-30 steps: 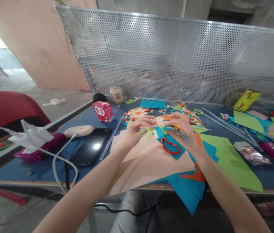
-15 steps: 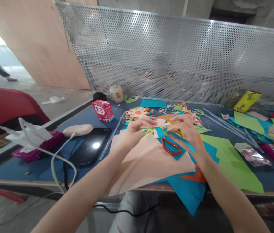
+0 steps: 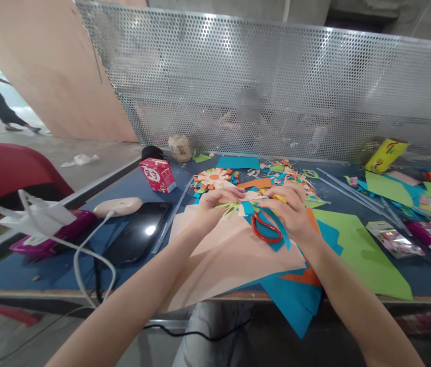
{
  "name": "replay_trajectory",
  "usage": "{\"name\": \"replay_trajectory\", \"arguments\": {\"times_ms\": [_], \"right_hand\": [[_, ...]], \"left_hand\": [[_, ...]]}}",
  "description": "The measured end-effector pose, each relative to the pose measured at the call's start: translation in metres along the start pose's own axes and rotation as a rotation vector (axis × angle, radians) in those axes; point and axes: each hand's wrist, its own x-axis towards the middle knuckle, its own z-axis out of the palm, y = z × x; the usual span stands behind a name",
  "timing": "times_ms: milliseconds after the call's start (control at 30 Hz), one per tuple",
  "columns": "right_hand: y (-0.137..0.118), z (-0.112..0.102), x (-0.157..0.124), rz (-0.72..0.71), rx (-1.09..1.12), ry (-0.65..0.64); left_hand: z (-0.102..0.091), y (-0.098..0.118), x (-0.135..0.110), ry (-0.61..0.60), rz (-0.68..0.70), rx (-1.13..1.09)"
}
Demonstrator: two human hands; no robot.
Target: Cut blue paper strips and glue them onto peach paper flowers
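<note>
My left hand [image 3: 215, 206] pinches the left side of a paper flower [image 3: 231, 210] made of green, pale pink and blue strips, held up over the paper sheets. At its other side is my right hand [image 3: 294, 211], fingers closed against the flower's edge. A loose blue paper strip [image 3: 282, 227] hangs just below the right hand. Beneath the flower lie scissors with a red handle loop [image 3: 267, 237], their blades hidden. A pale pink sheet [image 3: 234, 265] rests under both hands. Behind them a finished-looking layered paper flower [image 3: 213, 177] lies on the table.
A phone [image 3: 137, 234], a white-cabled power strip [image 3: 53, 234] and a pink drink carton [image 3: 158, 175] stand left. Paper scraps [image 3: 292, 176] lie behind. Right are a green sheet [image 3: 364, 255], a small packet [image 3: 395, 239] and a yellow box [image 3: 386, 155]. A perforated metal panel [image 3: 208, 76] closes the back.
My right hand has moved slightly inward and down toward the flower, its fingers closing more. The blue strip now hangs more steeply. In the background at left, a walking person shows more fully.
</note>
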Motion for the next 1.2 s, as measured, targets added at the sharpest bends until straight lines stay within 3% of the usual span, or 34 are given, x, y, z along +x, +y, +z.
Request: {"name": "replay_trajectory", "arguments": {"times_ms": [567,733,900,1067,1200], "right_hand": [[-0.003,0.001,0.003,-0.060,0.036,-0.002],[-0.001,0.004,0.004,0.029,0.031,-0.035],[0.001,0.006,0.007,0.004,0.057,-0.012],[0.000,0.008,0.009,0.154,0.131,-0.038],[0.000,0.014,0.007,0.421,0.233,-0.039]], "left_hand": [[0.001,-0.002,0.001,0.042,-0.014,-0.005],[-0.001,-0.007,0.000,0.043,-0.067,-0.033],[0.000,-0.008,0.001,0.081,-0.130,-0.070],[0.003,-0.008,0.002,0.189,-0.272,-0.091],[0.003,-0.011,0.002,0.248,-0.341,-0.067]]}}
